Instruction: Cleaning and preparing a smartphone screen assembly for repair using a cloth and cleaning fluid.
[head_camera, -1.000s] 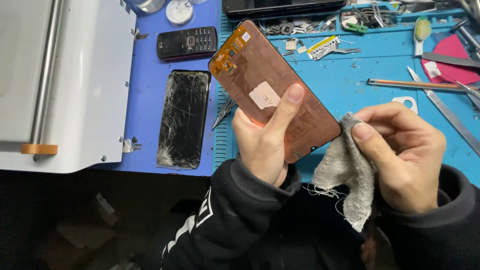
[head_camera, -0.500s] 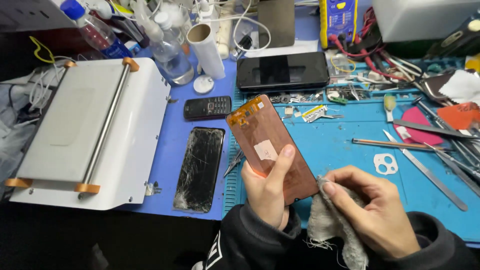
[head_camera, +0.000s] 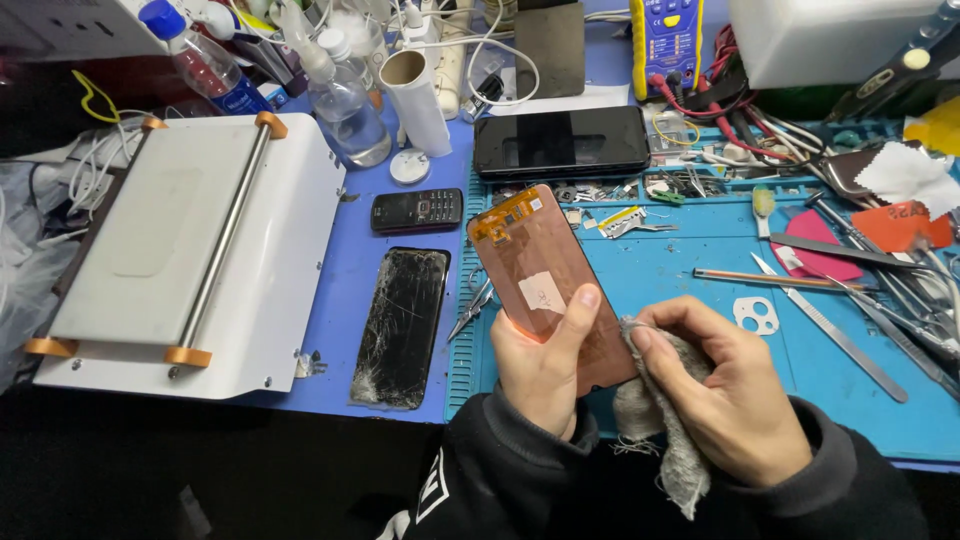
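My left hand (head_camera: 540, 365) holds a copper-coloured phone display panel (head_camera: 535, 265) tilted upright, back side toward me, with my thumb lying across its lower part. A small white sticker sits on the panel under the thumb. My right hand (head_camera: 720, 390) grips a frayed grey cloth (head_camera: 660, 435) and presses it against the panel's lower right edge. Both hands hover over the near edge of the blue work mat (head_camera: 700, 270).
A cracked black phone screen (head_camera: 403, 325) lies left of my hands. Beside it stands a white separator machine (head_camera: 190, 250) with a metal bar. A small keypad phone (head_camera: 417, 210), a black smartphone (head_camera: 560, 142), bottles, tweezers (head_camera: 472, 308), blades and tools crowd the mat.
The view has pulled back and tilted up, showing more of the bench. My hands keep the panel and cloth; the cloth has shifted down to the panel's lower right edge.
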